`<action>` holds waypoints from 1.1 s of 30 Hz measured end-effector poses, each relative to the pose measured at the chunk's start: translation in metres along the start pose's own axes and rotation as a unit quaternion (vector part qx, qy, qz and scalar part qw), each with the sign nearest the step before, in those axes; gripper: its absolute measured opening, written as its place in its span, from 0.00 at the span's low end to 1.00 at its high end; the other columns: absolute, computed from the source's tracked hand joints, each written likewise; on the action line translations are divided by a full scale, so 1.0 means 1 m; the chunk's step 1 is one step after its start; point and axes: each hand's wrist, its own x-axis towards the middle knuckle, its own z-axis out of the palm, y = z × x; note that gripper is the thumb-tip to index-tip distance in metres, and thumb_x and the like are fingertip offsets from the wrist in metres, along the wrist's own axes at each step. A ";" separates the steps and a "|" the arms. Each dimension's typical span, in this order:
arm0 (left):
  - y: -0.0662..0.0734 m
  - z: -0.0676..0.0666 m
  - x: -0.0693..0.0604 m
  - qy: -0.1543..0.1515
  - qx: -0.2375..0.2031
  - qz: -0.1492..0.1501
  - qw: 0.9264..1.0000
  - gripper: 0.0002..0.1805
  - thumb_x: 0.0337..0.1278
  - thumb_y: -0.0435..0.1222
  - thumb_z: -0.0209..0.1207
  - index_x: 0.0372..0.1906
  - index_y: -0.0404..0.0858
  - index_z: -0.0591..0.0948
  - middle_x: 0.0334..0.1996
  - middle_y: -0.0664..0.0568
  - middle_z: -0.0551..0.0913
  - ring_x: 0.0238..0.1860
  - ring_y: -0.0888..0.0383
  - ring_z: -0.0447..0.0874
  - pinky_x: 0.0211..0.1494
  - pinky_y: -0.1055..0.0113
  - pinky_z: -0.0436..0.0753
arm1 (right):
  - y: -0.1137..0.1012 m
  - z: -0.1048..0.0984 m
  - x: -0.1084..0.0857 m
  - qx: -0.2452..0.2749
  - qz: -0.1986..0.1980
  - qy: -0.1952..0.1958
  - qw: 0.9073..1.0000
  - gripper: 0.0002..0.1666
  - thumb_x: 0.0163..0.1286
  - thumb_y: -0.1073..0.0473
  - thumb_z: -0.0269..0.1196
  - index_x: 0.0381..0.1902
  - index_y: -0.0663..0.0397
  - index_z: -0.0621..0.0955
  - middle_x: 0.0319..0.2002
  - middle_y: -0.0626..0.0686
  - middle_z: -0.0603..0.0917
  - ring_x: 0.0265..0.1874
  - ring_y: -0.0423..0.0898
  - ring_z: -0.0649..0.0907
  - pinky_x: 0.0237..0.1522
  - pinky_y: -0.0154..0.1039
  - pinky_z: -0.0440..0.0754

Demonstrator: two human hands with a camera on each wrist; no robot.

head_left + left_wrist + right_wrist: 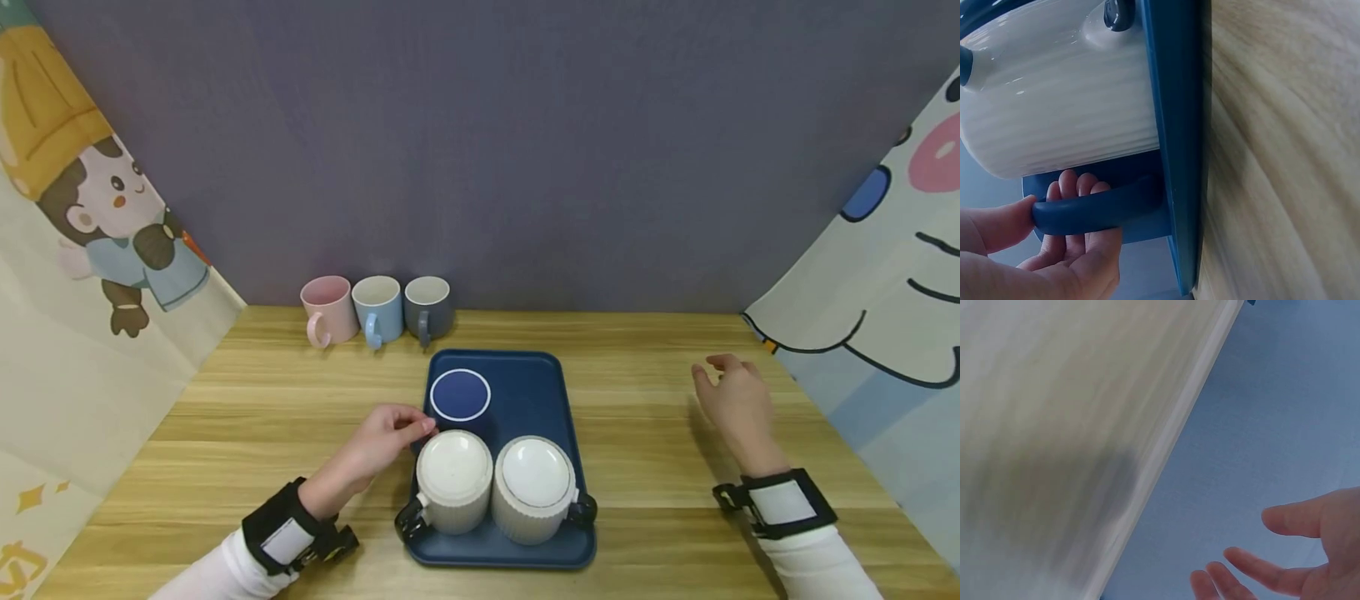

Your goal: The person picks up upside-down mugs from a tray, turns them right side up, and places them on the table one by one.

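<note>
An upside-down dark blue mug point(461, 397) stands on the back left of a navy tray point(528, 379). My left hand point(386, 442) holds it by its handle point(1094, 211); in the left wrist view the fingers pass through the loop and the thumb lies at its outer end. Two ribbed off-white mugs, the left one point(454, 475) and the right one point(534, 483), are also upside down at the tray's front, black handles outward. Over the right side of the table, apart from everything, is my right hand point(738, 404), its fingers loosely bent and holding nothing.
Upright in a row at the table's back left are a pink mug point(333, 315), a light blue mug point(381, 312) and a grey mug point(431, 310). Behind the wooden table point(645, 358) rises a grey panel point(525, 167), with printed cloths at both sides.
</note>
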 end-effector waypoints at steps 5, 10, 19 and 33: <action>-0.003 -0.003 0.000 -0.001 -0.023 0.001 1.000 0.15 0.65 0.31 0.53 0.38 0.18 0.79 0.29 0.50 0.84 0.32 0.64 0.77 0.40 0.69 0.77 | -0.004 0.003 0.001 0.002 -0.013 0.001 1.000 0.24 0.69 0.54 0.55 0.50 0.74 0.76 0.43 0.75 0.76 0.40 0.68 0.77 0.32 0.58 0.75; -0.001 -0.009 0.003 -0.003 -0.054 0.021 0.998 0.15 0.65 0.29 0.52 0.40 0.15 0.76 0.29 0.45 0.84 0.30 0.65 0.81 0.40 0.70 0.80 | -0.009 0.003 0.002 0.009 -0.011 -0.004 1.000 0.25 0.70 0.53 0.55 0.51 0.73 0.76 0.44 0.75 0.76 0.42 0.68 0.76 0.33 0.59 0.74; 0.006 -0.015 0.011 0.020 -0.075 0.016 0.997 0.13 0.66 0.28 0.50 0.40 0.16 0.75 0.29 0.48 0.84 0.32 0.62 0.83 0.44 0.68 0.82 | -0.017 0.006 0.004 0.006 0.004 -0.012 1.000 0.25 0.71 0.51 0.54 0.51 0.72 0.75 0.43 0.71 0.81 0.40 0.66 0.80 0.32 0.55 0.75; 0.012 -0.015 0.034 0.043 -0.093 0.033 0.994 0.14 0.66 0.28 0.50 0.42 0.15 0.76 0.28 0.48 0.84 0.31 0.63 0.82 0.44 0.69 0.82 | -0.034 0.012 0.006 0.020 -0.011 -0.020 1.000 0.24 0.71 0.53 0.53 0.52 0.72 0.75 0.40 0.70 0.83 0.40 0.65 0.81 0.34 0.54 0.76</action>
